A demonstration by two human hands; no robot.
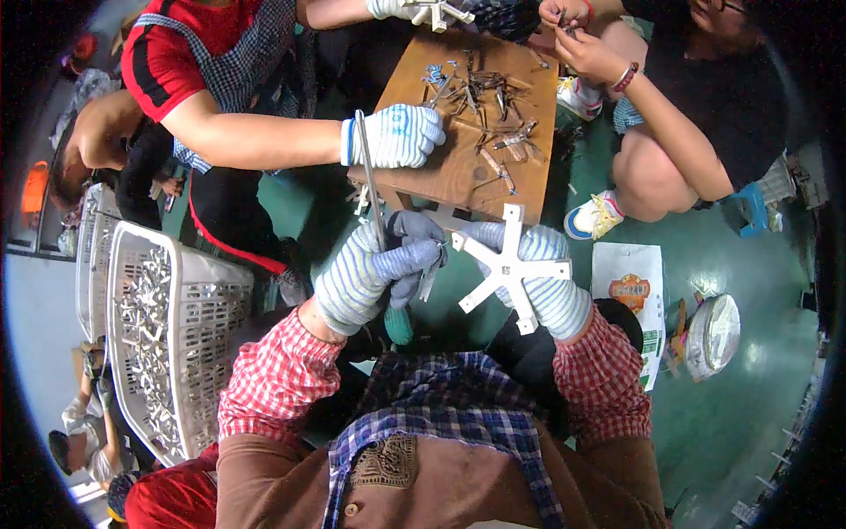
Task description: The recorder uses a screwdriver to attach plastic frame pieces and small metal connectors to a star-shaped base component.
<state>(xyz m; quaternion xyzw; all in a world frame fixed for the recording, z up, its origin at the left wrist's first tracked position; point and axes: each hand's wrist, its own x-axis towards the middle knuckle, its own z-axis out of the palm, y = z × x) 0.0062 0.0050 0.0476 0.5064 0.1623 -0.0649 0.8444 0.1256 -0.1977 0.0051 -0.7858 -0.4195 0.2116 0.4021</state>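
Note:
My left hand (366, 278), in a blue-and-white striped glove, is closed round a long, thin metal file (369, 176). The file points up and away from me, and its green handle (398, 326) shows below the fist. In my right hand (552, 291), gloved the same way, is a white star-shaped part (507, 269) with five flat arms and holes near their ends. One arm tip reaches toward the left fingertips; whether they touch it I cannot tell. A small pale strip (428, 284) shows just below the left fingertips.
Ahead stands a wooden table (414, 181) with a heap of small metal pieces (502, 97). A co-worker's gloved hand (401, 137) rests on it; another person sits at the right. White plastic baskets (207, 326) of metal parts stand left. A printed sack (627, 304) lies right.

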